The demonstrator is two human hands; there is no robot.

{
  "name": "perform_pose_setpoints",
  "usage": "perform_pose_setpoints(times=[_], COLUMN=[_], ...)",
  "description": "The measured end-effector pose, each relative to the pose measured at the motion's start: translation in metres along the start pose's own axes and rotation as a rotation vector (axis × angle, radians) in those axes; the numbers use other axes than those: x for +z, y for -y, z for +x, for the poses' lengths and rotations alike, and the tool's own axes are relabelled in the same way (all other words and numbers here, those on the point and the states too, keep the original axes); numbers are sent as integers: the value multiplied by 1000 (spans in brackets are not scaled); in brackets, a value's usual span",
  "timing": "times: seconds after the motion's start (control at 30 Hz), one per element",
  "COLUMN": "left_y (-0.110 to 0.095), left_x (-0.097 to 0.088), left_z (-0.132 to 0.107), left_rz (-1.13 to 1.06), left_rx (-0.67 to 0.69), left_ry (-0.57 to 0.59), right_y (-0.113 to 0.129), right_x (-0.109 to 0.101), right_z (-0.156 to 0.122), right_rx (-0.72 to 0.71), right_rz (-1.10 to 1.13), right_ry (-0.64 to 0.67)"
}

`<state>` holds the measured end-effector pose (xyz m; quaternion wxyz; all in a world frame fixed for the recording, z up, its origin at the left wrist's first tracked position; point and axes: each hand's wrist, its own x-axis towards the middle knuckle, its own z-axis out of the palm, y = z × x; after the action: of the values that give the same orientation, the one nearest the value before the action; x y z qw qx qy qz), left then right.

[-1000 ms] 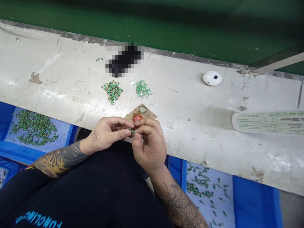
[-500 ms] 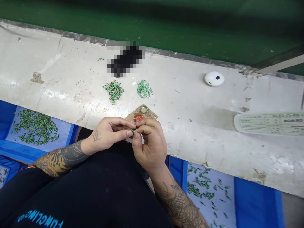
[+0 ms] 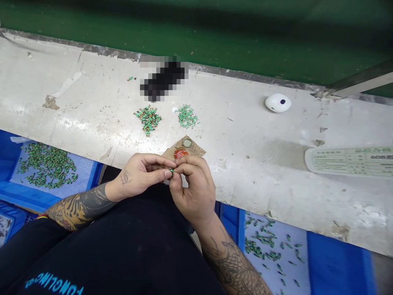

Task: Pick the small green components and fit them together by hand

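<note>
My left hand (image 3: 141,174) and my right hand (image 3: 192,188) meet fingertip to fingertip at the near edge of a worn white bench (image 3: 245,155). Both pinch one tiny green part (image 3: 171,170) between thumbs and forefingers. Just beyond the fingers lies a brown cardboard scrap (image 3: 196,150) carrying a red round piece (image 3: 180,153) and a small metal ring (image 3: 186,143). Two little heaps of green parts sit farther back: a green and brown heap (image 3: 149,118) and a purer green heap (image 3: 186,116).
A blue tray (image 3: 46,166) with many green parts lies below the bench at left; another blue tray (image 3: 273,250) with scattered parts at lower right. A white dome-shaped object (image 3: 278,102) and a printed sheet (image 3: 350,160) rest on the bench at right. A pixelated dark object (image 3: 162,78) lies at the back.
Both hands stay pinched together on the small part, with only slight finger shifts. The view has drifted a little downward.
</note>
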<state>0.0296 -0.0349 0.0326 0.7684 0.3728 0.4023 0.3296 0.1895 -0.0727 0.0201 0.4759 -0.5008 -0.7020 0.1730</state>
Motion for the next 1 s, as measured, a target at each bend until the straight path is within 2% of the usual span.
perform_pose_setpoints(times=[0.43, 0.77, 1.0], left_y=[-11, -19, -18], left_x=[8, 17, 22], left_z=[-7, -9, -6], left_rz=[158, 258, 242], left_rx=[93, 102, 95], left_ry=[-18, -75, -102], right_y=[3, -2, -6], right_x=[-9, -15, -19], right_z=[-1, -4, -5], right_rx=[-238, -339, -346], right_rz=[-205, -272, -267], right_ry=[-13, 37, 33])
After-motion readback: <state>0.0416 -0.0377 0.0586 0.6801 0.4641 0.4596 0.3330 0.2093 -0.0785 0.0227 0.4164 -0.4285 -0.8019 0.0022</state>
